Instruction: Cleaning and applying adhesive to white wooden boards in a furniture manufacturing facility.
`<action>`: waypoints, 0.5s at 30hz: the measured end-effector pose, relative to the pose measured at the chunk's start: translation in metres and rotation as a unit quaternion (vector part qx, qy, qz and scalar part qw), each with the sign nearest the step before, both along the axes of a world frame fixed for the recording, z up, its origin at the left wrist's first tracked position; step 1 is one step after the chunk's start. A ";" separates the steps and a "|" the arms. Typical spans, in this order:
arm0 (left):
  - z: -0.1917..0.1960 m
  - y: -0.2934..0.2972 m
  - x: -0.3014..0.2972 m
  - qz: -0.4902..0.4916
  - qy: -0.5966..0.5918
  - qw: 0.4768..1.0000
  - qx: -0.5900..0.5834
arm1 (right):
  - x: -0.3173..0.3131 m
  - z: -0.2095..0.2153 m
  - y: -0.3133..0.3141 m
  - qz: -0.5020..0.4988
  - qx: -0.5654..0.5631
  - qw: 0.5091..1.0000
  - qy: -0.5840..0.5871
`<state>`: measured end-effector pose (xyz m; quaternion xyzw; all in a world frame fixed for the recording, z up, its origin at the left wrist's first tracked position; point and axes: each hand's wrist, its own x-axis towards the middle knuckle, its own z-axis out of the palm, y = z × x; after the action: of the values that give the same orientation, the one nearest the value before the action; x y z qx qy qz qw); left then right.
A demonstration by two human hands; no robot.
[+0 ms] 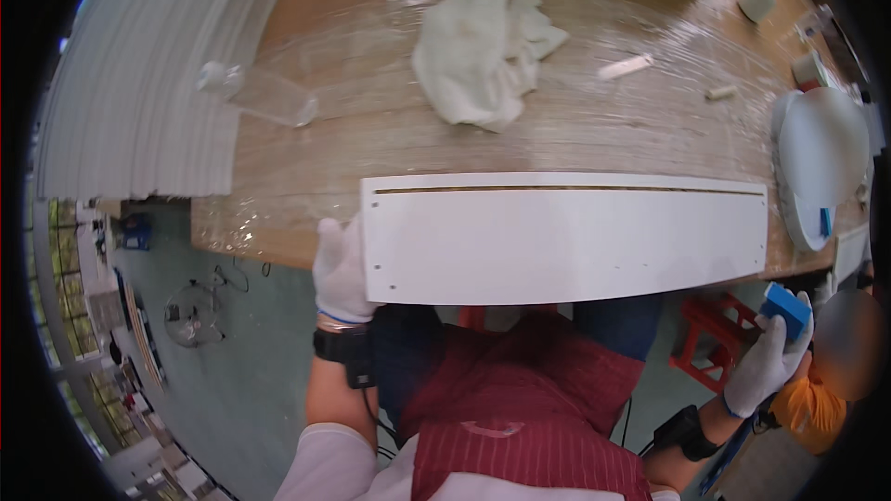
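A long white panel [566, 246] lies along the table's near edge, with a narrow groove near its far side and small holes at both ends. My left hand [342, 269], in a white glove, grips the panel's left end; some of its fingers are hidden by the panel. Off to the right, beyond the panel's end, my gloved right hand [768, 357] is closed around a blue rectangular block [786, 310]. A crumpled white cloth [473, 56] rests farther back on the table.
White boards [158, 74] are stacked at the left, beside a clear bottle [274, 96] lying down. A white oval tray [789, 167] sits at the right edge. A white squeeze bottle [758, 2] stands far right. Below are a red stool [710, 343] and a person's orange garment [809, 408].
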<state>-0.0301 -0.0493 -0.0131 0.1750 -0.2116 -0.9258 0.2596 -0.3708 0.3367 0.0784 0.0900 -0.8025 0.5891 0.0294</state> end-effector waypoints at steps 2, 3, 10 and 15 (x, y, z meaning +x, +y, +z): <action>0.017 0.011 -0.020 -0.011 0.001 1.000 -0.023 | 0.018 0.007 -0.008 0.037 -0.047 0.998 0.007; 0.030 0.018 -0.023 0.003 0.004 0.999 -0.032 | 0.032 0.006 -0.029 0.041 -0.113 0.993 0.003; 0.081 0.037 -0.016 -0.046 -0.067 0.987 -0.142 | 0.124 0.036 -0.134 0.259 -0.136 0.955 -0.054; 0.091 0.049 -0.012 -0.033 -0.006 0.992 -0.120 | 0.156 0.063 -0.168 0.343 -0.113 0.931 -0.045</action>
<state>-0.0420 0.0001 0.0784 0.1411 -0.3289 -0.9006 0.2467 -0.2150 0.1692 0.1410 0.3293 -0.6514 0.6534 -0.2008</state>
